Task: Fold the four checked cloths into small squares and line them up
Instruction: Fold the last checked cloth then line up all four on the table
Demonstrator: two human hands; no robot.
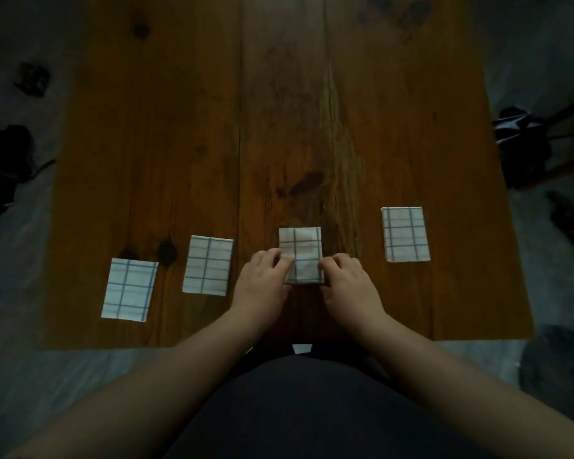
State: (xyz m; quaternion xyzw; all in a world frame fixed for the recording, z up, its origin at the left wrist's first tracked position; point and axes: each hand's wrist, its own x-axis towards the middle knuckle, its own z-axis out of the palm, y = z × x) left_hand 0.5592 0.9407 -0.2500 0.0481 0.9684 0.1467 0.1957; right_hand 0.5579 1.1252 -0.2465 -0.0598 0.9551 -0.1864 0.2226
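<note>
Several white cloths with blue checks lie folded small on the wooden table (pixel 279 111), near its front edge. The leftmost cloth (pixel 130 294) sits closest to me, a second cloth (pixel 207 266) lies just right of it, and the rightmost cloth (pixel 405 234) lies farthest back. Between them the third cloth (pixel 302 246) is held at its near corners. My left hand (pixel 262 286) grips its left edge, my right hand (pixel 348 283) its right edge. The cloth's near corners are hidden under my fingers.
Dark bags and clutter (pixel 4 160) lie on the grey floor left of the table. A chair with a dark bag (pixel 524 144) stands at the right. A small white scrap (pixel 301 348) shows below the table's front edge.
</note>
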